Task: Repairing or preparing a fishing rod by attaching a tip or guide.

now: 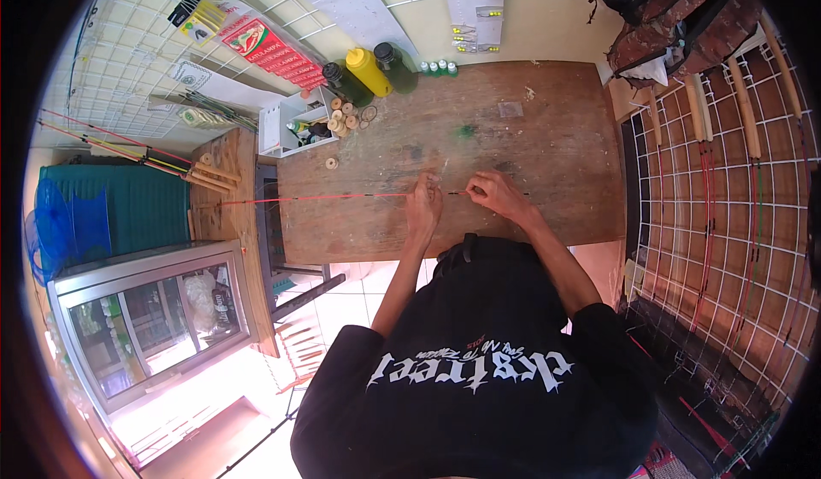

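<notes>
A long thin red rod (333, 195), with dark bands along it, looks like a fishing rod. It runs sideways above the near part of the wooden table (385, 154) and past the table's left edge. My left hand (422, 204) is closed around it near the table's middle. A short way to the right, my right hand (494, 193) has its fingers pinched together at the rod's thin dark end. Whether something small, such as a thread, is also between the fingertips is too small to tell.
At the back left stand a yellow squeeze bottle (366, 70), dark bottles (397, 67) and several wooden discs (342, 121) beside a white box (278, 130). Small vials (439, 68) line the back. Rods hang on a white wire grid (727, 222) at the right.
</notes>
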Available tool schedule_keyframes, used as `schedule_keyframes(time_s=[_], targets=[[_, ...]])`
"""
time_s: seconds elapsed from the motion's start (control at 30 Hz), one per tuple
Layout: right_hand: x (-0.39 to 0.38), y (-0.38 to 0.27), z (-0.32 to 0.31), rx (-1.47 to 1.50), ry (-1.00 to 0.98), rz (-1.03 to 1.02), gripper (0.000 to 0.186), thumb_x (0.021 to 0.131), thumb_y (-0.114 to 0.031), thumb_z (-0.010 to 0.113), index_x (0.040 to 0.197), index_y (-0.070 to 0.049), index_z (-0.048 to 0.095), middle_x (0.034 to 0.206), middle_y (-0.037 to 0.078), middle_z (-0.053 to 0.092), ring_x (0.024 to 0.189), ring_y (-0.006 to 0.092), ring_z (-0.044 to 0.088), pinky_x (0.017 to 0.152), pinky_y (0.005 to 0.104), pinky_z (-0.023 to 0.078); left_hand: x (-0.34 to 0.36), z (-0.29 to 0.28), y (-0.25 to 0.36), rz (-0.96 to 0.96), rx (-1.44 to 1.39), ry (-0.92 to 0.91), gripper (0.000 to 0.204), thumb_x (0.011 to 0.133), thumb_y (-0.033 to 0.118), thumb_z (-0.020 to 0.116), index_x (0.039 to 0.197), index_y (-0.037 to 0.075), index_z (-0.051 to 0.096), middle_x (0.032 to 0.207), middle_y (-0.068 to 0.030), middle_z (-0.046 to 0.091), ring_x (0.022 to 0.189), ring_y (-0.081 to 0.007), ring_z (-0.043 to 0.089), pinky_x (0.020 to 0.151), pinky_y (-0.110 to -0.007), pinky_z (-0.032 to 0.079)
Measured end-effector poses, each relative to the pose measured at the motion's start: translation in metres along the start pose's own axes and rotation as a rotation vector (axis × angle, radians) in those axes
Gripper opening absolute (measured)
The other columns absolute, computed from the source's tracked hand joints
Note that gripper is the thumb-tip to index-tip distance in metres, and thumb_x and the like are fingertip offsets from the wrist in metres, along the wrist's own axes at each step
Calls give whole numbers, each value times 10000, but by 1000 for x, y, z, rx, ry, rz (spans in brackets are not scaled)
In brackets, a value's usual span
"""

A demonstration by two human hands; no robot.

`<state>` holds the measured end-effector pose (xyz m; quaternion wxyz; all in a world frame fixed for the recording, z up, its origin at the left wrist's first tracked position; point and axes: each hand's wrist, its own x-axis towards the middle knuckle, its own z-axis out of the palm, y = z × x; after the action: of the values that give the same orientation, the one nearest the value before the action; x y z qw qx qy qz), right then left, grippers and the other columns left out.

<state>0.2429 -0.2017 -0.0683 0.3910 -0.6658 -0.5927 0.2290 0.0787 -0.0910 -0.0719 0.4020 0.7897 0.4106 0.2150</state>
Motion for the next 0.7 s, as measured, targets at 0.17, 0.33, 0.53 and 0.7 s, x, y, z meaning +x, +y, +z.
schedule_keyframes(time_s=[0.17, 0.33, 0.53, 0.7], targets=[[3, 3, 2, -57, 19, -113, 101, 776, -103, 619, 838, -26, 598, 760, 134, 607, 733, 324, 590, 687, 407, 467, 0, -5, 7, -1, -5, -9, 162, 782, -54, 564, 940, -21, 584, 808, -148, 627, 660, -219, 628, 590, -310, 489], [0, 5, 11, 147, -133, 140, 109, 819, -112, 607, 875, -18, 606, 811, 151, 635, 790, 322, 608, 742, 397, 471, 1, -14, 10, 3, -16, -48, 143, 797, 22, 600, 938, 0, 603, 875, -131, 633, 809, -251, 617, 766, -361, 463], [12, -9, -4, -92, 56, 70, 99, 846, -76, 581, 907, -13, 628, 920, 168, 634, 871, 341, 602, 741, 391, 472, -4, -40, -7, 155, 288, 123, 285, 775, 131, 674, 1046, 64, 617, 1130, -148, 557, 1102, -327, 484, 942, -431, 373], [29, -30, -37, -88, 221, 74, 83, 840, -52, 568, 893, -18, 623, 848, 148, 598, 820, 350, 571, 727, 422, 454, 8, -86, -7, 282, 354, 124, 339, 769, 138, 680, 1096, 80, 610, 1215, -117, 530, 1157, -324, 475, 1006, -425, 339]])
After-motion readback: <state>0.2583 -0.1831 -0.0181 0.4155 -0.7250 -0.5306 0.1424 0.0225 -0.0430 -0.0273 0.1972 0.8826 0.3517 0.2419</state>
